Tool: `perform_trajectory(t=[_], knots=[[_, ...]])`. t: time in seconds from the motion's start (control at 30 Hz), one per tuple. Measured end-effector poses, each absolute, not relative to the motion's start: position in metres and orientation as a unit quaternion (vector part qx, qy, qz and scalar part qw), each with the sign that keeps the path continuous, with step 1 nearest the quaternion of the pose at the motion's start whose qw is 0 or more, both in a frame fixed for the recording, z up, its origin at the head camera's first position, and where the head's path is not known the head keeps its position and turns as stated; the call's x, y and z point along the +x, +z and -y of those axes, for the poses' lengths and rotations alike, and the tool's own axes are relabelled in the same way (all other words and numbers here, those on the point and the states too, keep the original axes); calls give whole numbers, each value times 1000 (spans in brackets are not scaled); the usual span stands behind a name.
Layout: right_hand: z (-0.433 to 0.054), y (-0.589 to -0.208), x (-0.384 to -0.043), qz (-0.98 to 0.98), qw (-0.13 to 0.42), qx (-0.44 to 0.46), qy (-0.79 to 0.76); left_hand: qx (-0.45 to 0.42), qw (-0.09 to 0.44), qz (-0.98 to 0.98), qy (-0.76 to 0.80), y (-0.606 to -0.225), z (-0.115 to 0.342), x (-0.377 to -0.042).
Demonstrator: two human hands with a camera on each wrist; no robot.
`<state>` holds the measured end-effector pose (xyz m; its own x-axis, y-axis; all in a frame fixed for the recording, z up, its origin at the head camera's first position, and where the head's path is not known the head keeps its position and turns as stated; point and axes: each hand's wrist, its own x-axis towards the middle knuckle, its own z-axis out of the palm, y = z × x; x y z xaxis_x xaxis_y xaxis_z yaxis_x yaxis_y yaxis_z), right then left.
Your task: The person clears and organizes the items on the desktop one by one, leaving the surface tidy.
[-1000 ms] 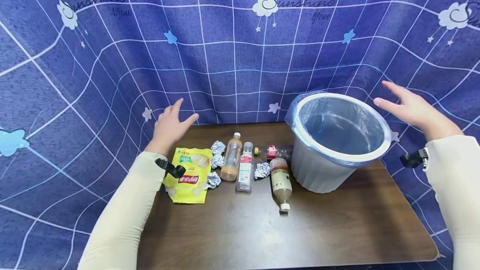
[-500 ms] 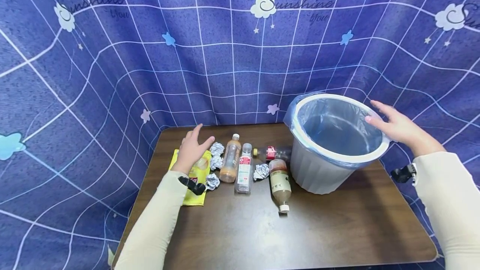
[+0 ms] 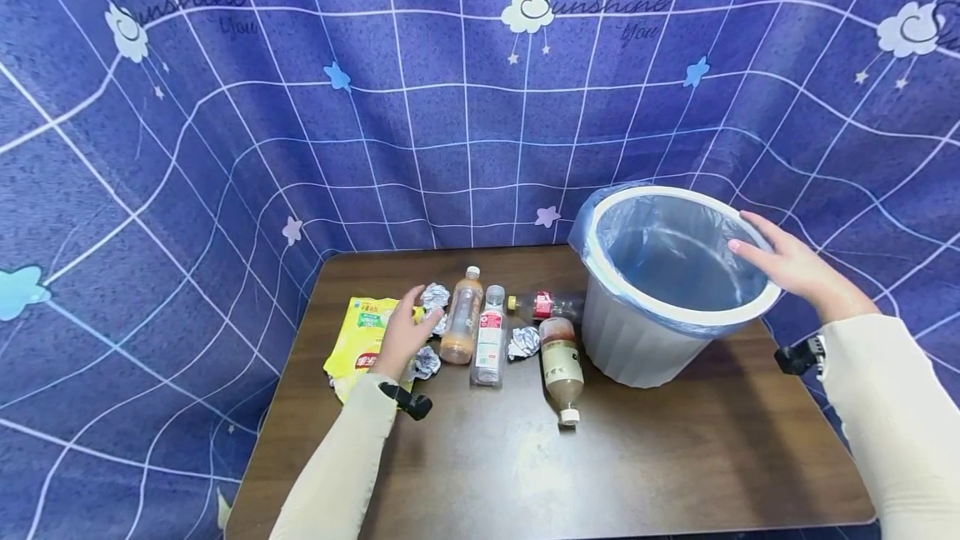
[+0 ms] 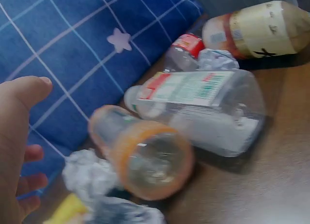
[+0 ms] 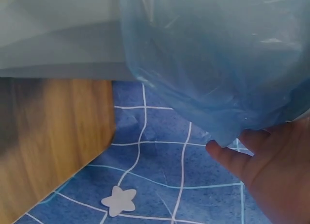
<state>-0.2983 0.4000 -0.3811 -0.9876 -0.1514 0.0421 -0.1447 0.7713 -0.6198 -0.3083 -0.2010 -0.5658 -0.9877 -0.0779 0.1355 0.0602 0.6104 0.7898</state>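
My left hand [image 3: 403,340] hovers over a yellow chip bag [image 3: 358,336], fingers loosely spread and holding nothing. Just beyond its fingertips lie crumpled foil balls [image 3: 435,297], beside an orange-tinted plastic bottle [image 3: 462,319]. In the left wrist view, that bottle [image 4: 150,156] shows its base and a clear labelled bottle [image 4: 203,107] lies behind it. My right hand [image 3: 802,273] is at the right rim of a white trash bin [image 3: 637,348] lined with a blue plastic bag [image 3: 588,223]. Its thumb reaches over the rim, and its fingers [image 5: 227,158] meet the liner's outer edge in the right wrist view.
A red-labelled bottle [image 3: 546,305] with a yellow cap lies against the bin. Closer to me is a bottle with brownish contents [image 3: 561,369]; a foil ball [image 3: 523,343] sits beside it. A blue patterned curtain [image 3: 480,107] stands behind the brown table [image 3: 480,473].
My left hand has moved right and lower, from beyond the chip bag to near the foil balls. My right hand has come left and down onto the bin's rim.
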Motion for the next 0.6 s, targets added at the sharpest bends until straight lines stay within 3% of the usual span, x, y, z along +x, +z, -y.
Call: perform_trajectory(t=[0.3, 0.6], knots=[[-400, -382, -296, -937, 17, -74, -340, 42, 44, 906, -419, -594, 176, -300], [-399, -384, -297, -938, 8, -74, -340, 64, 48, 918, -388, -611, 163, -294]])
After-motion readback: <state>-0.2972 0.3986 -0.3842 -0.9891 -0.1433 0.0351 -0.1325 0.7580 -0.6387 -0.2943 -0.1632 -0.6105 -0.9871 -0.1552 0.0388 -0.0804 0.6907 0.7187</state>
